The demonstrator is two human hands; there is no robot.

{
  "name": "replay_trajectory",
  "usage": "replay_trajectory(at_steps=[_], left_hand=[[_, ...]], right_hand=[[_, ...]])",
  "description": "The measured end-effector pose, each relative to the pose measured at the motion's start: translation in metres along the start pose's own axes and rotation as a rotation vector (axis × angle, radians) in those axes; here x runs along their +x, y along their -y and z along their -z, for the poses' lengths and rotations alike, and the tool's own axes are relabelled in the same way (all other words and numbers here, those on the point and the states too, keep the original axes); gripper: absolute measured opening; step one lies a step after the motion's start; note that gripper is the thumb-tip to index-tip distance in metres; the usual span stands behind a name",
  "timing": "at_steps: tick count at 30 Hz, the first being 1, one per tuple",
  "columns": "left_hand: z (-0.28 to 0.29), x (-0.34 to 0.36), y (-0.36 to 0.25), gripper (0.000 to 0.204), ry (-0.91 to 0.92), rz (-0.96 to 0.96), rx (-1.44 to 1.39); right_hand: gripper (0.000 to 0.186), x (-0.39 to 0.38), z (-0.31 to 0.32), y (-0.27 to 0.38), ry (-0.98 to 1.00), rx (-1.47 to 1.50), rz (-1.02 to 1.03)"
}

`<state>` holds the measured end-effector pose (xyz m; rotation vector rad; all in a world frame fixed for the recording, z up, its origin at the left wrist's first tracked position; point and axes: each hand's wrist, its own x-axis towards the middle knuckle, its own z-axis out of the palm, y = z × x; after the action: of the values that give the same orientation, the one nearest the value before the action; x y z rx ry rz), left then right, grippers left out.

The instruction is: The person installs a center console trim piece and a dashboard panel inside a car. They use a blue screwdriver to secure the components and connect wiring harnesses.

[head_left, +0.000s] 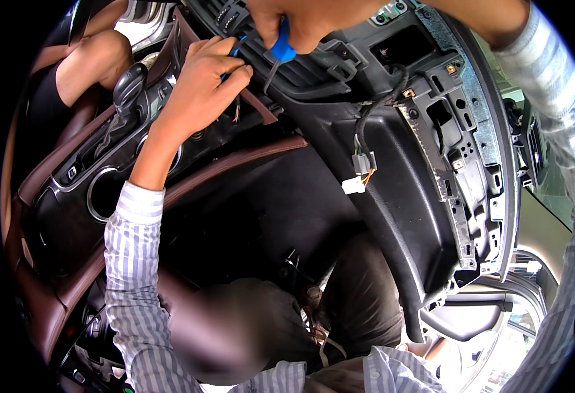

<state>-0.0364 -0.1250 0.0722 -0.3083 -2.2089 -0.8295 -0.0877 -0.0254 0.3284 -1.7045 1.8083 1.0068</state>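
Observation:
My right hand (307, 23) grips a blue-handled screwdriver (283, 50) at the top of the view. Its thin grey shaft points down against the edge of the black air vent panel (304, 69) in the dashboard. The far end of the tool is hard to make out. My left hand (202, 88) is closed beside it, close to the vent's left side. A thin blue piece (238, 47) shows between its fingers, mostly hidden by them. Below those fingers, thin coloured wires (237, 111) hang from the dashboard.
A loose wiring harness with a white connector (353, 185) hangs over the black lower dash panel (405, 190). Right of it is the exposed dash frame (458, 131). The gear lever (129, 85) and centre console stand left. Another person's bent leg (94, 65) is at upper left.

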Motion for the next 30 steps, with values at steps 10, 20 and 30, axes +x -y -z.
replay_trajectory(at_steps=[10, 20, 30], left_hand=[[-0.002, 0.000, 0.003, 0.031, -0.020, -0.052, -0.050], [0.004, -0.001, 0.011, 0.029, 0.049, 0.038, -0.048], [0.000, -0.003, 0.014, 0.022, 0.067, -0.058, -0.013]], right_hand=[[0.022, 0.005, -0.006, 0.003, -0.049, -0.002, -0.044], [0.031, -0.008, -0.037, -0.011, -0.413, -0.044, 0.091], [0.027, -0.018, -0.061, -0.002, -0.602, -0.031, 0.125]])
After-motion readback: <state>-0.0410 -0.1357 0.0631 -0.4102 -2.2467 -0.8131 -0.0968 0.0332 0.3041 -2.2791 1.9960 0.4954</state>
